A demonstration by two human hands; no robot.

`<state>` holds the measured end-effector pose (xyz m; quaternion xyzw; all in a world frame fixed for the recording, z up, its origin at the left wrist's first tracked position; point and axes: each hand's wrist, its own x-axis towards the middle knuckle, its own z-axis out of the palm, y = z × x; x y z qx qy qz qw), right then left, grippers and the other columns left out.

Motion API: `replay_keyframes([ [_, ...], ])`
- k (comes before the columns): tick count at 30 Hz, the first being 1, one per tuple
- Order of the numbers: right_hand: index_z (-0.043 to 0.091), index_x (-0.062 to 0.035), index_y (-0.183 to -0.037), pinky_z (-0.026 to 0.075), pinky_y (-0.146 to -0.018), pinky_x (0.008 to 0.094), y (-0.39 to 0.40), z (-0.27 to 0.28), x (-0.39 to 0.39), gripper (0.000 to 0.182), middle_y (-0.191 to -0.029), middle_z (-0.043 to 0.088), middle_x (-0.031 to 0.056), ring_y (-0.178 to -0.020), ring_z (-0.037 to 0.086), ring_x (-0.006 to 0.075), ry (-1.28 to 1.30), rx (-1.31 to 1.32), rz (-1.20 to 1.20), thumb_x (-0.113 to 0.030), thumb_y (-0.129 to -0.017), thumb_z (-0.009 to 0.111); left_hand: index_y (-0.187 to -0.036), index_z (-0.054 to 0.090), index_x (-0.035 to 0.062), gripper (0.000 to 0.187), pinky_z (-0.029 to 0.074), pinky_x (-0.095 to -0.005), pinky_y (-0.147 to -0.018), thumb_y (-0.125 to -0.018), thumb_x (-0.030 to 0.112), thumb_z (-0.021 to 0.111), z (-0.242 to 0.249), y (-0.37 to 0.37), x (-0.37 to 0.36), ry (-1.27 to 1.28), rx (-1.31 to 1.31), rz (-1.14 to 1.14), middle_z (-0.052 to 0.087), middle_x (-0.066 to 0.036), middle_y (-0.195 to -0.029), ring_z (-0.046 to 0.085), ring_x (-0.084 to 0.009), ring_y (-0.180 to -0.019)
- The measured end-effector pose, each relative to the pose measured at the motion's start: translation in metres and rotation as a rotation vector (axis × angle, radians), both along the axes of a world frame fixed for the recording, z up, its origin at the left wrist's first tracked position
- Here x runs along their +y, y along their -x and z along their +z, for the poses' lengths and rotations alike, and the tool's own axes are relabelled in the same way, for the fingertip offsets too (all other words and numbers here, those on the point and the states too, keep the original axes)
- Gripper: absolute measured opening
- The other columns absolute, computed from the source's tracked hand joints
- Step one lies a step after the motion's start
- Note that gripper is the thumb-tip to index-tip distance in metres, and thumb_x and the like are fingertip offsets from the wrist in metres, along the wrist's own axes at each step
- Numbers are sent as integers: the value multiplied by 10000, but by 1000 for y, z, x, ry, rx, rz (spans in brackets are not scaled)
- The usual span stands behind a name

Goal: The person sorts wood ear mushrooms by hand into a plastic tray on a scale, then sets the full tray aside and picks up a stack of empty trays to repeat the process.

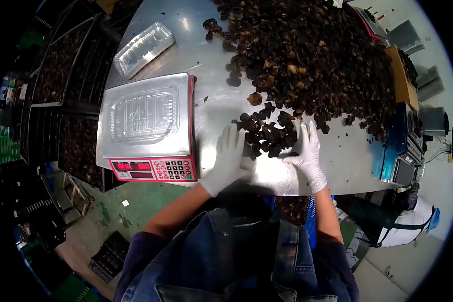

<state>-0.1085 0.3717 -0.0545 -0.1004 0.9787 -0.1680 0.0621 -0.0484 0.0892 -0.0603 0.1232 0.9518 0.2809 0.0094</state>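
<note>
Both my hands wear white gloves and lie at either side of a small heap of dark mushrooms [269, 133], which look like wood ears, on the steel table [211, 95]. My left hand [230, 157] is open, its fingers stretched along the heap's left edge. On the right edge, my right hand [307, 153] is open too, fingers pointing up and the thumb toward the heap. A far larger pile of the same mushrooms [317, 60] spreads just beyond. Left of my left hand stands a red and silver digital scale [148, 126] with a clear plastic tray [145, 114] on its plate.
Another clear plastic container [144, 49] lies behind the scale. At the right edge are a cardboard box [403, 75] and a blue box [393, 143]. Black racks of crates [60, 95] stand at left. A blue crate [311, 221] sits below the table's front edge.
</note>
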Motion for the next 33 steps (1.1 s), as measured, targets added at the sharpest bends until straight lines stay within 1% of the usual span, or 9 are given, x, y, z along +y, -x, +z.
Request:
replay_keyframes([
  [7,187,0,-1502,157,-1166,559,22,-43,-18,1515,-1561,149,302,-1440,165,480,56,105,154,-579,-295,897,-1514,123,-37,1351,143,-618,-1140,-543,582,830,-16,67,40,151,-186,-9,155,-320,-1533,111,-516,-1433],
  [11,235,-51,-1505,232,-1143,540,47,-35,-32,1406,-1558,182,262,-1420,221,458,140,66,225,-478,-360,930,-1537,160,52,1387,284,-594,-1096,-455,516,893,-27,98,47,64,23,-118,209,-262,-1541,234,-500,-1397],
  [16,462,-156,-1397,352,-1080,476,38,-40,-26,1010,-1415,401,168,-1318,376,387,232,88,315,-256,-499,913,-1486,344,112,1011,382,-514,-1028,-640,366,836,-27,104,47,-8,90,-267,364,-143,-1471,443,-376,-1256],
  [21,594,-97,-1203,416,-1044,392,28,-45,-31,625,-1294,505,143,-1224,487,335,416,139,195,4,-614,781,-1398,472,166,818,432,-438,-974,-665,295,812,-38,91,58,-2,167,-194,465,-117,-1338,486,-344,-1183],
  [24,613,-104,-1122,540,-710,275,37,-51,-40,619,-1170,512,86,-984,601,188,669,170,90,191,-583,678,-1127,624,103,503,508,-371,-847,-657,191,781,-35,101,73,-177,221,-111,544,-100,-1162,554,-303,-1073],
  [27,605,-87,-1108,548,-729,288,39,-46,-50,554,-1199,499,101,-988,599,184,849,17,-99,196,-634,645,-1086,637,88,461,520,-375,-828,-648,143,770,-43,108,79,-276,177,-52,556,-101,-1129,574,-294,-1041],
  [28,594,-65,-1083,547,-797,307,43,-28,-54,501,-1233,477,107,-1049,582,198,726,136,-3,199,-657,600,-1061,644,75,431,517,-375,-844,-645,95,751,-28,107,78,-340,142,-21,566,-100,-1105,577,-291,-1041],
  [29,597,-50,-1056,411,-1009,306,37,-9,-60,471,-1189,522,96,-1146,520,258,960,-174,-236,168,-639,569,-1052,648,80,406,515,-378,-861,-656,92,737,-33,110,79,-394,164,-10,573,-92,-1100,575,-289,-1052],
  [33,610,-44,-992,440,-970,305,50,-7,-71,430,-1176,506,81,-1145,517,234,763,111,-39,199,-640,573,-1001,643,116,336,528,-381,-836,-673,98,714,3,109,65,-313,228,124,570,-67,-1062,579,-307,-1039],
])
